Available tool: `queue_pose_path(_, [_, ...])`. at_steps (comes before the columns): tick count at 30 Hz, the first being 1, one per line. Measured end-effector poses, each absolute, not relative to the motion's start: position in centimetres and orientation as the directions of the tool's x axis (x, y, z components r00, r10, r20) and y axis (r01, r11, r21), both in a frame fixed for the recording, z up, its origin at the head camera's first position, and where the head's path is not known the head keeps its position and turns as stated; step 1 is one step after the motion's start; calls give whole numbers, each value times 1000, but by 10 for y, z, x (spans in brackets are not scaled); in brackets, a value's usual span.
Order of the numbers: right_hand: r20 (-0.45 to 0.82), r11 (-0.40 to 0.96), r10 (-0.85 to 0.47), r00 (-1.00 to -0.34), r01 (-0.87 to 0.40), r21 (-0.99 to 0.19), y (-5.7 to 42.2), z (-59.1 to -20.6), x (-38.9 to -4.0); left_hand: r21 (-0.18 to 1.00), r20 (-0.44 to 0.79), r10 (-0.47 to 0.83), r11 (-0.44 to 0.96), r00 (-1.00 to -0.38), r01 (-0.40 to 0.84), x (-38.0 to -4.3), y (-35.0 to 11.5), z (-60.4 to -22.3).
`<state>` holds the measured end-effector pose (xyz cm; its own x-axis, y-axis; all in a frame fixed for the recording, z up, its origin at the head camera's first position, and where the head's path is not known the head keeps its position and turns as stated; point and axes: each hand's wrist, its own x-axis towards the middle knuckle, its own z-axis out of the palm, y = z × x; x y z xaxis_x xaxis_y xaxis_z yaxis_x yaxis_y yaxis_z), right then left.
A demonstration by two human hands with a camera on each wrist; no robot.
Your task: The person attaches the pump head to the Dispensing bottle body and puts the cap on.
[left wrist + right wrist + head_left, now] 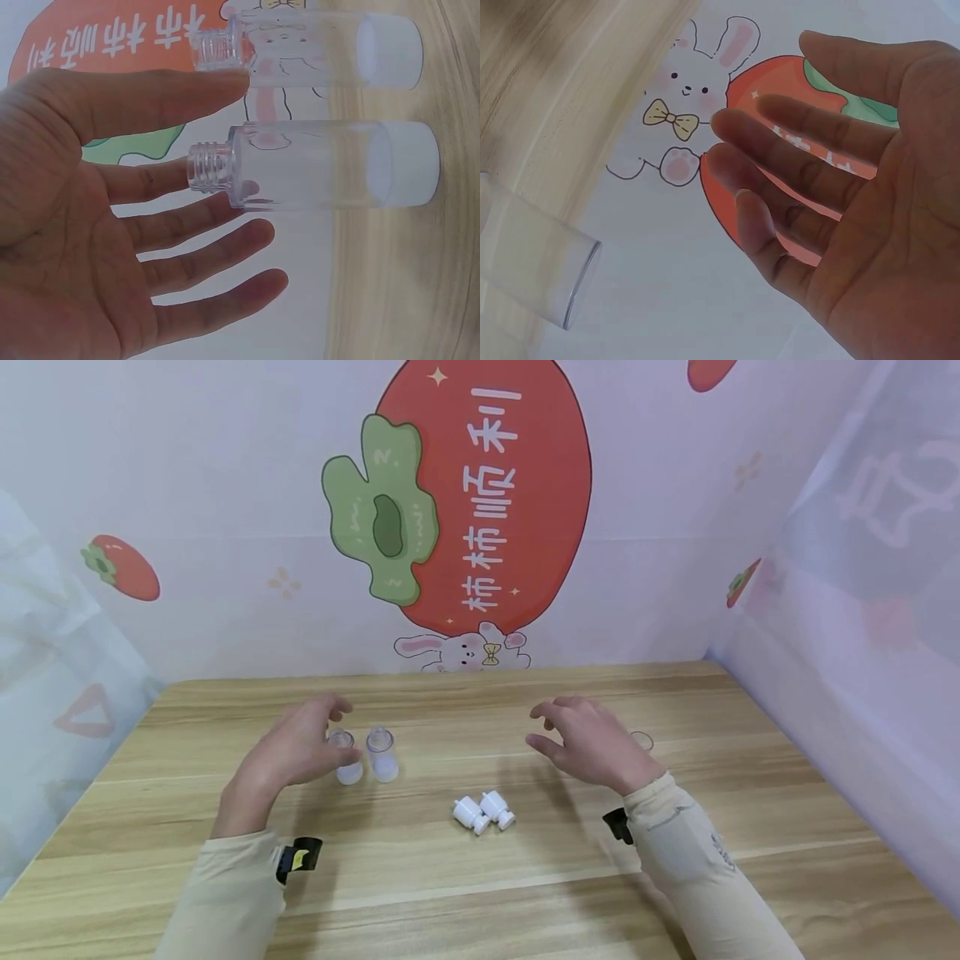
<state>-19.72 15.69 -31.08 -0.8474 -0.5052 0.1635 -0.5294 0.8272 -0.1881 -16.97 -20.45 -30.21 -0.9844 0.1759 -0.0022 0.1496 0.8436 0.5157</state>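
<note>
Two clear, white-based bottles with open threaded necks stand upright side by side at the left of the table. My left hand (300, 747) is at the left bottle (349, 773), with straight, spread fingers behind its neck and the thumb in front. In the left wrist view this bottle (307, 165) shows between thumb and fingers, not gripped. Just to its right is the other bottle (384, 765). On the right side, my right hand (588, 745) hovers over the table with loosely bent fingers and nothing in them. A clear cylinder (544, 262) stands beside it, mostly hidden in the head view.
Two white pump heads (483, 811) lie together in the middle of the wooden table (450, 893). A printed backdrop (637, 568) with a large persimmon and a rabbit rises along the back edge. White sheets (862, 635) hang at both sides.
</note>
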Motion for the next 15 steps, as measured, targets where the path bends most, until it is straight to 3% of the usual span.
queue_pose_path(15, [138, 802, -547, -826, -564, -198, 152, -314, -194, 547, -88, 178, 831, -980, 102, -175, -208, -314])
